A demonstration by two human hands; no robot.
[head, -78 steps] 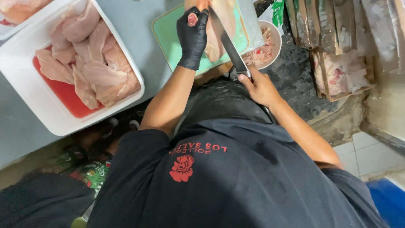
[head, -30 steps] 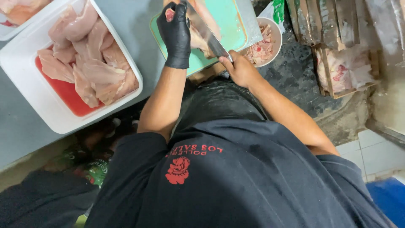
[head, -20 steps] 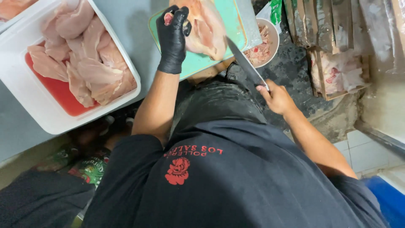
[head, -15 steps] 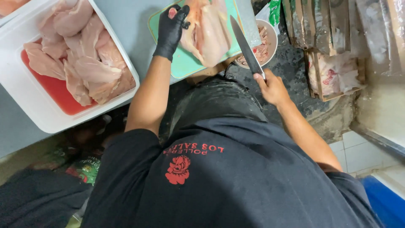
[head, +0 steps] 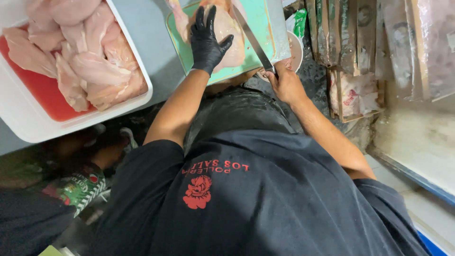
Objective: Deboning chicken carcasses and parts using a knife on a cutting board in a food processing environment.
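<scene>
- At the far left a white tub (head: 28,124) sits on the grey counter (head: 151,52), heaped with raw chicken pieces (head: 90,66) lying in red liquid. They look pale, wet and limp.
- Just right of the tub, apart from it, lies a green cutting board (head: 261,26) with one large piece of raw chicken (head: 232,40) spread on it.
- The left hand (head: 207,40), in a black glove, lies flat on top of that chicken, fingers spread wide apart and pressing down rather than closed round anything.
- The meat probably handles as soft, floppy and slippery, with some weight to it; a flat palm on its broad middle, as here, looks the surest hold, since pinching an edge would likely let it slide.
- Further right, the knife (head: 253,40) lies angled across the board, its blade beside the chicken at the right edge of the gloved hand; whether the edge touches the meat I cannot tell.
- The bare right hand (head: 284,84) is clamped round the knife handle, fingers wrapped tight together.
- Behind the knife a round bowl (head: 297,47) holds what look like pale scraps.
- At the far right, bagged packages (head: 353,92) stand in a stack by the wall.
</scene>
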